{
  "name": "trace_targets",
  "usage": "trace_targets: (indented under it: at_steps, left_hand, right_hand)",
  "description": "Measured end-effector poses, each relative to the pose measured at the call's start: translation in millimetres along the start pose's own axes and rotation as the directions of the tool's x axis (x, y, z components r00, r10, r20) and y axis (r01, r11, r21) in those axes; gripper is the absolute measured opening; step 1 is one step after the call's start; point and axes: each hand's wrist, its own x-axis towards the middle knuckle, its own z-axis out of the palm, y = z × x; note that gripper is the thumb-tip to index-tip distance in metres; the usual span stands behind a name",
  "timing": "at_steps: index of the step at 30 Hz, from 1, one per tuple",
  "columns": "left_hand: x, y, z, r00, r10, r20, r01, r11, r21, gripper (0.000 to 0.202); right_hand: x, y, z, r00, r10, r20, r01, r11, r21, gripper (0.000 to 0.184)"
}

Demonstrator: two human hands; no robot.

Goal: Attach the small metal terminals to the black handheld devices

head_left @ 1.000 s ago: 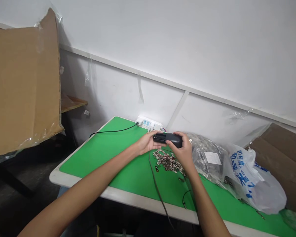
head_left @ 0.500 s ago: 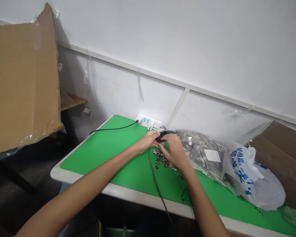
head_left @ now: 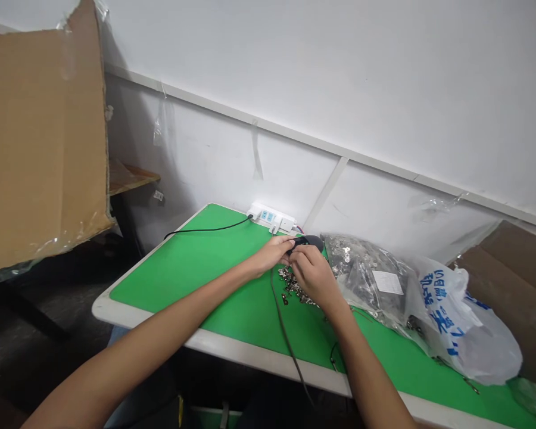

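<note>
At the far side of the green-topped table (head_left: 178,274), my left hand (head_left: 271,255) is closed on a black object with a rounded right end (head_left: 313,241); its kind is not clear. My right hand (head_left: 311,271) is bent against the near side of the same object, its fingertips pinched together. Whatever sits between those fingertips is too small or hidden to make out. Just below both hands lies a loose pile of small shiny metal pieces (head_left: 290,286), partly covered by my right hand.
A white power strip (head_left: 274,219) with plugs lies along the wall. A grey cord (head_left: 283,333) runs over the front edge. On the right are a clear bag of metal pieces (head_left: 361,262), a white plastic bag (head_left: 486,351) and brown cardboard (head_left: 513,274). A large cardboard sheet (head_left: 40,143) stands left.
My right hand's fingers have drawn in and lowered slightly, exposing more of the black object's rounded end. My left hand keeps its hold. The whole view has shifted a little.
</note>
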Motion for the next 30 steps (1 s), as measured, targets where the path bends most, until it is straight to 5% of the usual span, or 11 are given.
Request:
trace_targets:
  at_steps: [20,30]
  left_hand:
    - [4.8,-11.8,1.6,0.988,0.124,-0.096,-0.120,0.992,0.047,0.027]
    - [3.7,14.0,-7.9,0.944,0.232,-0.233,-0.261,0.960,-0.102,0.054]
  right_hand:
    - [-5.0,3.5,13.4,0.999,-0.043,-0.008,0.043,0.999,-0.016,0.032]
    - [-7.5,16.1,7.2,0.936,0.206,-0.285,-0.201,0.979,0.048,0.024]
